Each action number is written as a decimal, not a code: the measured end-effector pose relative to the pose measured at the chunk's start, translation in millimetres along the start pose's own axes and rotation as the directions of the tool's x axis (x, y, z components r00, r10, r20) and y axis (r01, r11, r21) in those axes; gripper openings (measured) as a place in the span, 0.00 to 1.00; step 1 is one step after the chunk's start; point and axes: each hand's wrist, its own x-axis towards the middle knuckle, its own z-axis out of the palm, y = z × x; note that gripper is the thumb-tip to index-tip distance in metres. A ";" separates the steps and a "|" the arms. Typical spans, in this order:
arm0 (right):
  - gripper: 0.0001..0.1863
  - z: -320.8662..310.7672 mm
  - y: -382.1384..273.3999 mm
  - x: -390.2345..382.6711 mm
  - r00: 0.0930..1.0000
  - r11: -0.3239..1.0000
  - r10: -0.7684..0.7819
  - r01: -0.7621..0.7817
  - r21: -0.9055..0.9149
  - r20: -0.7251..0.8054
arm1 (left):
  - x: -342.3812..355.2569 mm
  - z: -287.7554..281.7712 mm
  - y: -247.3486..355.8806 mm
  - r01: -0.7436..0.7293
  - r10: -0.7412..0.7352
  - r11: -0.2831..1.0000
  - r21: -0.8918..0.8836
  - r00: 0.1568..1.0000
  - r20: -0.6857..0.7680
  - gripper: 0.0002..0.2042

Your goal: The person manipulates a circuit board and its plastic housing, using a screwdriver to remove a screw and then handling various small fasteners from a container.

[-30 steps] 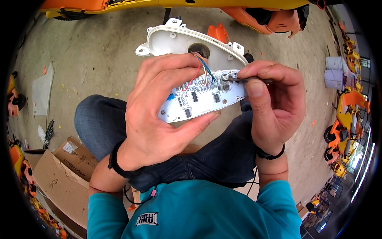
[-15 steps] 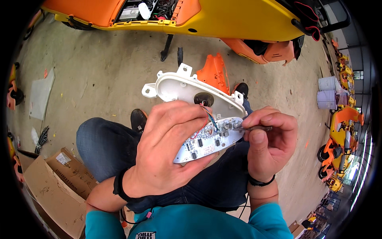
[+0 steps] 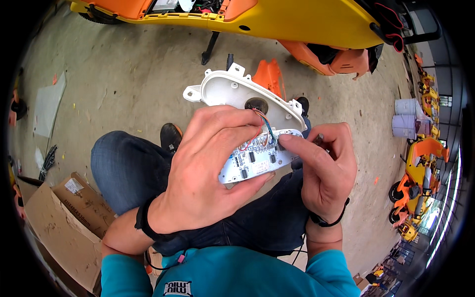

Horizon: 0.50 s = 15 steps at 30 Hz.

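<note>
My left hand point(image 3: 193, 166) is closed around a white circuit board point(image 3: 264, 166), thumb below and fingers over its upper side. Thin coloured wires point(image 3: 267, 127) run from the board up to a dark round grommet point(image 3: 257, 105) in a white plastic housing point(image 3: 220, 89). That housing lies just beyond the board, its hollow side up. My right hand point(image 3: 329, 171) presses one outstretched digit on the board's right end. A short dark metal tool point(image 3: 320, 140) is tucked in its curled fingers; most of it is hidden, so its kind is unclear.
A yellow and orange scooter point(image 3: 307, 24) stands across the far side on its kickstand point(image 3: 210, 48). An orange panel point(image 3: 268, 76) lies beyond the housing. At the left are an opened cardboard box point(image 3: 62, 210) and a cable bundle point(image 3: 48, 162). Buckets point(image 3: 404, 125) stand at the right.
My right hand has drawn the metal tool back from the board into its curled fingers and now touches the board with one digit. Board and housing sit slightly higher in view.
</note>
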 end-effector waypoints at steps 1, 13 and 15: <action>0.22 0.7 -1.0 0.6 1.000 1.000 0.001 -0.001 -0.008 0.005 | -0.2 -0.4 -0.2 0.001 -0.001 1.000 0.001 1.000 0.001 0.28; 0.24 1.9 3.5 0.4 0.995 0.994 -0.023 0.034 -0.106 0.100 | -3.1 6.3 -7.0 0.022 -0.022 1.000 0.009 0.999 0.034 0.27; 0.23 1.2 8.3 0.3 0.999 0.999 -0.028 0.027 -0.020 -0.024 | -1.7 7.0 -5.8 0.016 -0.016 1.000 0.006 0.999 0.038 0.27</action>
